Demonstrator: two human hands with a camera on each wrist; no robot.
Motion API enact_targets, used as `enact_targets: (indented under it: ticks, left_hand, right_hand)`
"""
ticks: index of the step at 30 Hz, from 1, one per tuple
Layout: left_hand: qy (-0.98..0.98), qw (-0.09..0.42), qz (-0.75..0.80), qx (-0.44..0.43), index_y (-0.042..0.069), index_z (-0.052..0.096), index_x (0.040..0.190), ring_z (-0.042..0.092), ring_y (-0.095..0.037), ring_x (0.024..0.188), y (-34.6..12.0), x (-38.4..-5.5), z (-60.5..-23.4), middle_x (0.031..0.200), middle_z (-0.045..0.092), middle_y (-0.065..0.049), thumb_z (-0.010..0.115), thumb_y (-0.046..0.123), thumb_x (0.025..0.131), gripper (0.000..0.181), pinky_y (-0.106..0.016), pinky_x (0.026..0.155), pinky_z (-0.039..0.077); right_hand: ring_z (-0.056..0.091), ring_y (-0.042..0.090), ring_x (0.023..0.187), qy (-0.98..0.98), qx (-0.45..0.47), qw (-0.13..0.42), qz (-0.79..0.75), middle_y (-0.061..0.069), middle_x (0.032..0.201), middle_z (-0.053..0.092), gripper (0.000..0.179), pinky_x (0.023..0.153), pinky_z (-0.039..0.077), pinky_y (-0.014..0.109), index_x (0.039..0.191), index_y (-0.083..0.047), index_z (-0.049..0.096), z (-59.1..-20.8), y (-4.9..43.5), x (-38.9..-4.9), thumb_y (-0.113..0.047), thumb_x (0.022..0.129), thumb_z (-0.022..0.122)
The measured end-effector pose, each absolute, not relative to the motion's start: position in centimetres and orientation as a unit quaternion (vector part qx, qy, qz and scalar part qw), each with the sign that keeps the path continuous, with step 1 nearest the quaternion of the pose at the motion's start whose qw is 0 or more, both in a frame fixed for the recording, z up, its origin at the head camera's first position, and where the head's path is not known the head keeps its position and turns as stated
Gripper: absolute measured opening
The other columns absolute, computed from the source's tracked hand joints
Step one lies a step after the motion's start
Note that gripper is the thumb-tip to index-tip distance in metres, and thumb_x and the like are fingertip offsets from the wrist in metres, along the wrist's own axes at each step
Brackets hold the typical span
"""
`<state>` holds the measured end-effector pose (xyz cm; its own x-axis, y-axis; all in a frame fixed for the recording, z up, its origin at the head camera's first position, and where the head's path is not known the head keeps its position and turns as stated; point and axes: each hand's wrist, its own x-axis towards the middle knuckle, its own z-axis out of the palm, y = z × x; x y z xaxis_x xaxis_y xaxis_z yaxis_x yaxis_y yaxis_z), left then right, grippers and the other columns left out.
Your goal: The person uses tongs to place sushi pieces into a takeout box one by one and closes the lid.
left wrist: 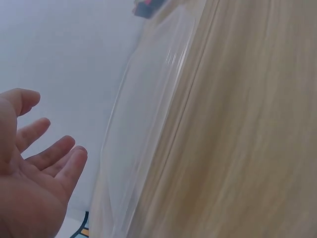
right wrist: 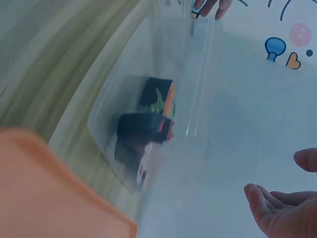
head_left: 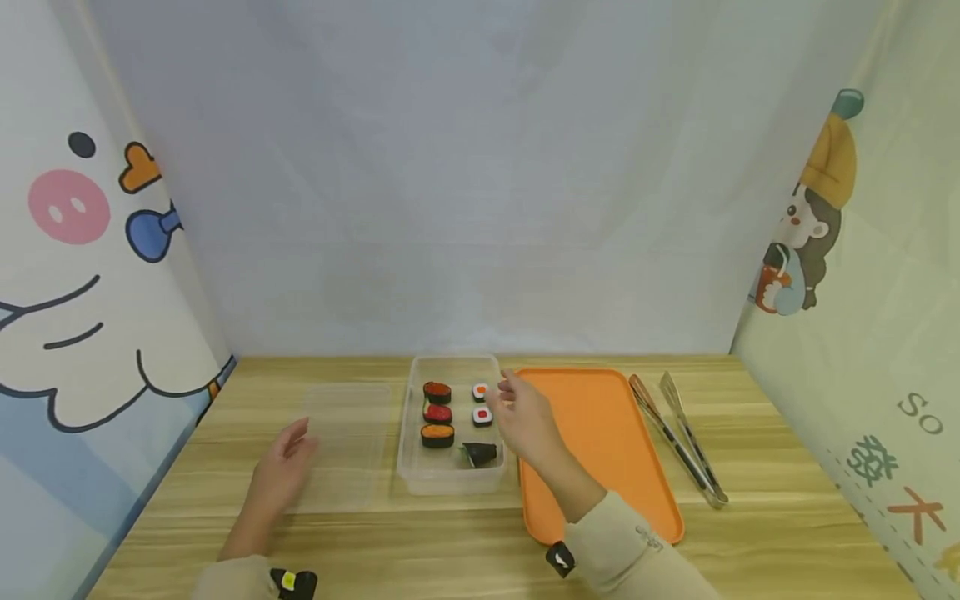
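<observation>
Pale cloth [head_left: 465, 183] backs the desk [head_left: 435, 550]. Mid-way along its back edge sits a clear container [head_left: 453, 483] of sushi pieces [head_left: 437, 414]; the right hand [head_left: 523, 418], loosely open, empty, hovers by its right rim, the left hand [head_left: 283, 465], likewise, by the clear lid [head_left: 348, 446].

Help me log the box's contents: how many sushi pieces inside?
6. Head view: in the box, three oval pieces line the left, two round rolls the right, with a dark cone below them. The right hand could hide others.
</observation>
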<state>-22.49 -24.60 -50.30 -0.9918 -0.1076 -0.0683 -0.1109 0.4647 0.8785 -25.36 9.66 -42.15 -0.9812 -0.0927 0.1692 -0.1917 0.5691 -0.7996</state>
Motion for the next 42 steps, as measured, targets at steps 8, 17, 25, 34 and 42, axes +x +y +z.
enact_targets:
  ticks: [8, 17, 25, 34, 42]
  left_hand:
    - [0.872, 0.014, 0.482, -0.087, -0.001, 0.025, 0.151, 0.026, -0.045, 0.138, -26.0, -22.5, -50.5, 0.153, 0.025, -0.028, 0.039, 0.037, 0.105, 0.061, -0.056, 0.110, 0.026]
    - [0.878, 0.016, 0.469, -0.091, -0.004, 0.025, 0.150, 0.026, -0.046, 0.137, -26.8, -22.7, -50.9, 0.151, 0.025, -0.031, 0.041, 0.037, 0.105, 0.063, -0.056, 0.110, 0.025]
    - [0.884, 0.018, 0.456, -0.098, -0.005, 0.027, 0.148, 0.029, -0.048, 0.134, -27.5, -22.7, -51.7, 0.149, 0.027, -0.032, 0.043, 0.033, 0.104, 0.060, -0.059, 0.107, 0.028]
    - [0.895, 0.016, 0.434, -0.101, -0.003, 0.032, 0.147, 0.032, -0.051, 0.131, -27.6, -22.9, -51.7, 0.146, 0.030, -0.036, 0.045, 0.031, 0.104, 0.056, -0.062, 0.106, 0.029]
    - [0.904, 0.006, 0.420, -0.085, -0.004, 0.033, 0.146, 0.036, -0.051, 0.129, -28.0, -23.3, -52.2, 0.143, 0.034, -0.037, 0.044, 0.031, 0.104, 0.056, -0.060, 0.105, 0.031]
  right_hand:
    - [0.060, 0.031, 0.110, -0.867, 0.122, 0.003, 0.484, 0.020, 0.127, 0.057, 0.055, 0.085, 0.055, 0.038, 0.145, 0.004, 0.041, -42.3, 4.2, -24.3, -0.026, 0.101, 0.055]
    - [0.058, 0.031, 0.113, -0.840, 0.118, -0.025, 0.529, 0.019, 0.130, 0.056, 0.059, 0.088, 0.053, 0.040, 0.147, 0.004, 0.036, -44.2, -0.3, -23.5, -0.025, 0.100, 0.056]
    - [0.055, 0.034, 0.118, -0.828, 0.107, -0.044, 0.549, 0.022, 0.133, 0.054, 0.063, 0.092, 0.051, 0.043, 0.147, 0.006, 0.035, -45.5, -2.9, -22.6, -0.025, 0.098, 0.060]
    - [0.052, 0.039, 0.121, -0.829, 0.101, -0.053, 0.548, 0.025, 0.133, 0.053, 0.063, 0.098, 0.045, 0.049, 0.147, 0.004, 0.035, -46.1, -5.1, -21.7, -0.024, 0.097, 0.062]
    - [0.040, 0.038, 0.132, -0.829, 0.101, -0.037, 0.548, 0.023, 0.144, 0.043, 0.062, 0.108, 0.035, 0.049, 0.147, 0.004, 0.035, -47.9, -6.9, -21.8, -0.021, 0.097, 0.062]
